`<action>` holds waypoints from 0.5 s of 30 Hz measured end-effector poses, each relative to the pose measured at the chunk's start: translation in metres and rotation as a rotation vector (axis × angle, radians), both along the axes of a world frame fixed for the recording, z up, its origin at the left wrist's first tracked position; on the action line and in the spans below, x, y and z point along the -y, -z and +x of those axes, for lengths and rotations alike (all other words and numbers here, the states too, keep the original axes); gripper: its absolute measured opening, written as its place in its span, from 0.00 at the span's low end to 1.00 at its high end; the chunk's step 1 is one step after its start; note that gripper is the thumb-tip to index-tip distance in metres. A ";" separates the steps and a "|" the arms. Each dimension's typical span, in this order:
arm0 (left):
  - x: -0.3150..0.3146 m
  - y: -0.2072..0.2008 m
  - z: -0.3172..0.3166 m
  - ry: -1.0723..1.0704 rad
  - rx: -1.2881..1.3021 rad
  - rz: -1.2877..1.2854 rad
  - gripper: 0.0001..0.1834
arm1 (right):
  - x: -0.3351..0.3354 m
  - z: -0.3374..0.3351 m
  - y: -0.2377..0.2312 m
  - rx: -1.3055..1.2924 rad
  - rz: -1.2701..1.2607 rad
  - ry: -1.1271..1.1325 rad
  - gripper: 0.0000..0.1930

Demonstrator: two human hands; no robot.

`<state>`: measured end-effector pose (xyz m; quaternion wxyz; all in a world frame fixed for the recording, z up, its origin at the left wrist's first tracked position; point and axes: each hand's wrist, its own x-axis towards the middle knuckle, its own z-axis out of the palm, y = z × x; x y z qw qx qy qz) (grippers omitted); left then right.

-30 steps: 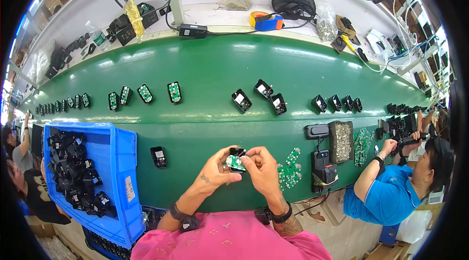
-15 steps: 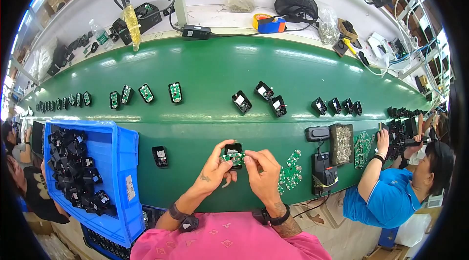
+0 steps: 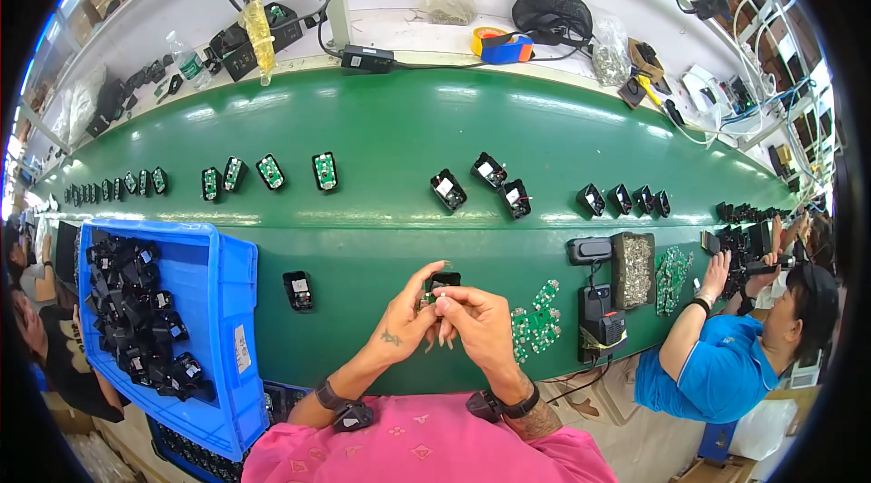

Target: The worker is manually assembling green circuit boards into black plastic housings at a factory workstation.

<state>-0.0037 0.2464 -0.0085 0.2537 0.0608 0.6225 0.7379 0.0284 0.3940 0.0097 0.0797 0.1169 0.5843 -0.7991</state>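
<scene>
- Your left hand [image 3: 405, 320] holds a black plastic housing [image 3: 445, 279] above the green counter [image 3: 381, 143], in front of your pink shirt [image 3: 426, 438]; its fingers are clamped about the housing, the index finger reaching along the left side toward the far end.
- Your right hand [image 3: 484, 320] meets it from the other side, thumb and index finger brought close together over the housing's near end. You cover what lies beneath, so I cannot tell whether those fingers pinch anything.
- A green circuit board [image 3: 425, 300] shows in a sliver between your hands, at the near left of the housing; the rest of it is hidden.
- Just beyond your right hand, to its right, loose circuit boards [image 3: 537, 327] lie spread on the counter.
- Farther right you have a black corded device [image 3: 601, 315], a rectangular mass of small silvery parts [image 3: 634, 267] and a second pile of green boards [image 3: 672, 282].
- To your left one open housing [image 3: 298, 291] lies by itself, between your hands and a blue bin [image 3: 234, 297] that carries a heap of black housings [image 3: 136, 320].
- Across the counter, a leftward row of housings shows green boards on top [image 3: 325, 172]; three open ones [image 3: 447, 190] sit grouped ahead of you.
- At your right, a co-worker in a blue shirt [image 3: 712, 361] reaches over the counter.
</scene>
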 end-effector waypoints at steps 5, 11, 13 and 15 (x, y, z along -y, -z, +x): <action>0.003 0.003 0.000 0.054 0.015 0.004 0.30 | 0.005 -0.001 -0.002 -0.033 0.028 -0.012 0.09; 0.006 -0.006 -0.004 -0.078 -0.068 0.064 0.31 | 0.006 -0.005 -0.012 -0.443 0.723 0.138 0.03; 0.009 -0.008 -0.007 -0.089 -0.096 0.079 0.32 | 0.001 -0.008 -0.022 -0.484 0.801 0.067 0.03; 0.014 -0.015 -0.008 -0.042 -0.123 0.013 0.32 | -0.004 -0.011 -0.031 -0.522 0.877 -0.003 0.03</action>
